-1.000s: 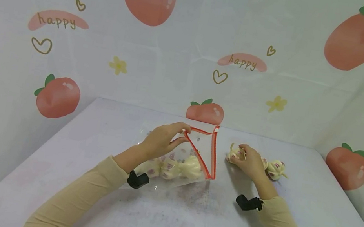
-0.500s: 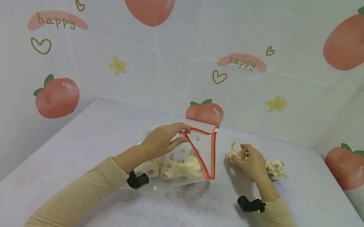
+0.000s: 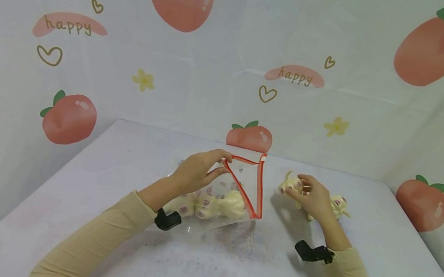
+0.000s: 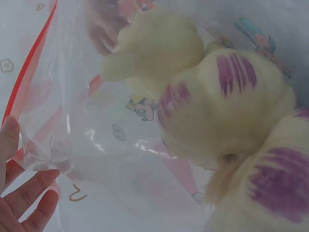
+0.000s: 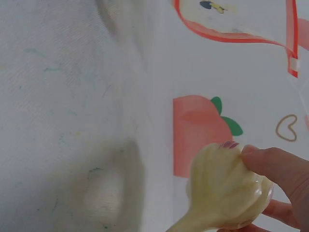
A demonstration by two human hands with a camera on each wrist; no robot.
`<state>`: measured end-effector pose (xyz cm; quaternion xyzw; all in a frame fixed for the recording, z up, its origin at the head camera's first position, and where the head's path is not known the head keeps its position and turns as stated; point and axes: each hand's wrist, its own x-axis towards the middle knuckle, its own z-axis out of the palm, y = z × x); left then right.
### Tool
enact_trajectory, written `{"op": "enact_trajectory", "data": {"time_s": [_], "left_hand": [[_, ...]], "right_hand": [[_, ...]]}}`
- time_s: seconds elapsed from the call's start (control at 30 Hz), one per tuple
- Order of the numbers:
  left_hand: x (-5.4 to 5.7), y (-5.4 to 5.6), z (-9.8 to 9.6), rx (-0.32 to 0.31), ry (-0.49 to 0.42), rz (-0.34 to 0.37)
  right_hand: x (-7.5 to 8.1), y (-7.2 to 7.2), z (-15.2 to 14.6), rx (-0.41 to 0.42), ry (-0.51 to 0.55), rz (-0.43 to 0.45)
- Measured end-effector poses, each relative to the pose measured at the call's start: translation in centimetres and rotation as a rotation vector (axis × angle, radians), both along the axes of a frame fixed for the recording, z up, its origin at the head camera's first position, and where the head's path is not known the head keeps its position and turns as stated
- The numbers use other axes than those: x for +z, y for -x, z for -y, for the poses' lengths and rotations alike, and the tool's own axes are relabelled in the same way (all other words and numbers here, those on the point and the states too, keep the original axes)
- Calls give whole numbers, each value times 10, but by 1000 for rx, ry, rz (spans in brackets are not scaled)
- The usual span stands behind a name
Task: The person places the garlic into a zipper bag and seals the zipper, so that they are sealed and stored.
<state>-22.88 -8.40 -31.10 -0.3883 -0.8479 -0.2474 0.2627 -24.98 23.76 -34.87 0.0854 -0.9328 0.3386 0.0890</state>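
Observation:
My left hand (image 3: 199,171) pinches the red-edged mouth of a clear zip bag (image 3: 259,188) and holds it wide, facing right. Several garlic bulbs (image 3: 233,204) with purple streaks lie inside it, large in the left wrist view (image 4: 227,106). Right of the bag, my right hand (image 3: 316,201) grips another garlic bulb (image 3: 291,184) between thumb and fingers. In the right wrist view this bulb (image 5: 224,188) has its stem pointing down and left. A loose garlic bulb (image 3: 339,204) lies just beyond the right hand, which partly hides more garlic beneath it.
The white table (image 3: 201,271) carries faint dark specks in front of the bag. A white backdrop (image 3: 211,93) with printed fruit and hearts rises behind it. Each wrist wears a black camera mount, such as the right mount (image 3: 313,252).
My right hand has moved a little to the right, carrying the garlic bulb with it and raising it slightly. More garlic shows beneath that hand. The left hand and bag have stayed put.

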Motion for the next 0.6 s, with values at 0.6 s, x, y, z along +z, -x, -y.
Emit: {"op": "enact_trajectory", "data": {"time_s": [0.6], "left_hand": [[-1,2,1,-18,-9,-27]], "right_hand": [[16,-14,-4,-5,57,44]]}}
